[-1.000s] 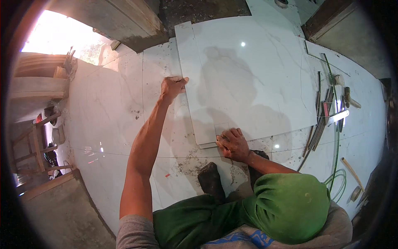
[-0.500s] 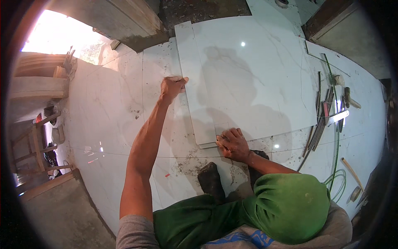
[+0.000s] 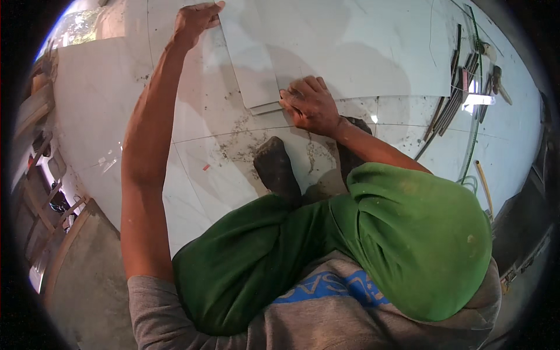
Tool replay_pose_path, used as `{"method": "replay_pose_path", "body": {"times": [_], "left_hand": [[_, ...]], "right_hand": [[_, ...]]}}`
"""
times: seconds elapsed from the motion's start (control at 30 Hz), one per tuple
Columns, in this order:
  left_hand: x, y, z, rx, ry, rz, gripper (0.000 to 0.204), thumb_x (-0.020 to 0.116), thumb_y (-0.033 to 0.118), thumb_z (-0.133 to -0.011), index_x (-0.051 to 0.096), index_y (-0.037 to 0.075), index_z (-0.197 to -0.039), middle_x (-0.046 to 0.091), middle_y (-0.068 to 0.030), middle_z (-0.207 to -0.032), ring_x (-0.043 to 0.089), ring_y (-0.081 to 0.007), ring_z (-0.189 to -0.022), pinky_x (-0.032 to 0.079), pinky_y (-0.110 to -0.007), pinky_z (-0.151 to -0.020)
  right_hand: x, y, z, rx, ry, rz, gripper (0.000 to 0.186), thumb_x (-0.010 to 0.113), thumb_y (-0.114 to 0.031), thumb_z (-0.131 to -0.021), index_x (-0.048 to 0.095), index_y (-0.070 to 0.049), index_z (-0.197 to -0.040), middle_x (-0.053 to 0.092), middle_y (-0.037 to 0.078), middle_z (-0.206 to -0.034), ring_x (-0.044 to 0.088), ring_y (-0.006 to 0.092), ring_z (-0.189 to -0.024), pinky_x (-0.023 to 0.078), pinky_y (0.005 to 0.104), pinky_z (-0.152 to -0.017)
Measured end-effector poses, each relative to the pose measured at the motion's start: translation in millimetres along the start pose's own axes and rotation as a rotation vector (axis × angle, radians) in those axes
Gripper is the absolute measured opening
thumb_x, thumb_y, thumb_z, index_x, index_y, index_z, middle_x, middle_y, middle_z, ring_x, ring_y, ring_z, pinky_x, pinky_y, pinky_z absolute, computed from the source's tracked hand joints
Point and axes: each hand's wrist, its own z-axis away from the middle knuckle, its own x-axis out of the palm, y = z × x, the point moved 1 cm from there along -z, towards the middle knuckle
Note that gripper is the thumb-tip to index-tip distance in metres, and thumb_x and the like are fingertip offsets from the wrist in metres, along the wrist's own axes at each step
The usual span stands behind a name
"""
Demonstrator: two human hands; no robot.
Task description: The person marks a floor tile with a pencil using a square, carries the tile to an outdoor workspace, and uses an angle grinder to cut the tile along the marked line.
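Observation:
Large white, grey-veined floor tiles lie stacked in front of me. The upper tile [image 3: 379, 70] is set to the right, so a strip of the lower tile [image 3: 254, 76] shows along its left side. At the far left my left hand [image 3: 197, 24] is closed, its thumb and fingertips at the stack's left edge. My right hand [image 3: 310, 108] rests by the near-left corner of the upper tile, fingers curled and pressed together at its edge. Whatever those fingers hold, if anything, is hidden. My dark-covered left foot [image 3: 272, 166] and right foot [image 3: 353, 146] are just below the stack.
To the right lie several dark metal rods [image 3: 452, 108], a hammer-like tool [image 3: 500, 86], and a long green strip [image 3: 471, 137]. A yellowish stick [image 3: 484, 184] lies nearer. Crumbs of dirt [image 3: 233, 140] dot the white tiled floor [image 3: 192, 157]. Wooden pieces [image 3: 35, 198] stand at the far left.
My view has tilted down toward my body, so the tiles and both hands sit higher in the picture. Against the tiles, both hands keep nearly the same places.

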Motion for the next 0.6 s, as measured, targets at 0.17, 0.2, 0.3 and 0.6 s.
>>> {"method": "replay_pose_path", "body": {"times": [0.17, 0.2, 0.3, 0.6], "left_hand": [[-3.3, -8.0, -5.9, 0.02, 0.038, -0.041, 0.057, 0.086, 0.033, -0.09, 0.07, -0.009, -0.126, 0.072, -0.0124, -0.121, 0.07, -0.0206, -0.112, 0.059, -0.039, -0.104], [-6.6, -8.5, -8.7, 0.016, 0.033, -0.04, 0.057, 0.086, 0.033, -0.09, 0.07, -0.009, -0.126, 0.072, -0.0124, -0.121, 0.07, -0.0206, -0.112, 0.059, -0.039, -0.104], [-17.6, -7.9, -15.4, -0.044, -0.044, -0.068, 0.051, 0.083, 0.032, -0.093, 0.071, -0.004, -0.127, 0.071, -0.0085, -0.121, 0.068, -0.017, -0.109, 0.059, -0.036, -0.102], [13.3, 17.2, 4.2, -0.027, 0.11, -0.109, 0.051, 0.081, 0.03, -0.096, 0.066, -0.01, -0.123, 0.069, -0.0151, -0.113, 0.069, -0.0268, -0.102, 0.061, -0.045, -0.094]], "right_hand": [[-0.7, -0.9, 2.1, -0.016, 0.009, -0.003, 0.027, 0.077, -0.018, -0.087, 0.068, -0.009, -0.111, 0.059, 0.008, -0.105, 0.056, 0.0291, -0.098, 0.044, 0.0459, -0.082], [0.0, -0.3, 2.4, -0.003, 0.0, 0.007, 0.027, 0.079, -0.017, -0.087, 0.071, -0.011, -0.112, 0.06, 0.006, -0.105, 0.057, 0.0272, -0.098, 0.044, 0.0444, -0.082], [3.9, -1.7, 0.3, 0.007, -0.003, 0.002, 0.027, 0.08, -0.015, -0.086, 0.074, -0.013, -0.112, 0.061, 0.004, -0.105, 0.057, 0.0252, -0.098, 0.045, 0.0428, -0.084], [1.3, 5.2, 6.1, -0.015, 0.0, 0.019, 0.029, 0.077, -0.021, -0.085, 0.069, -0.012, -0.112, 0.06, 0.007, -0.103, 0.056, 0.0292, -0.099, 0.046, 0.0456, -0.083]]}}
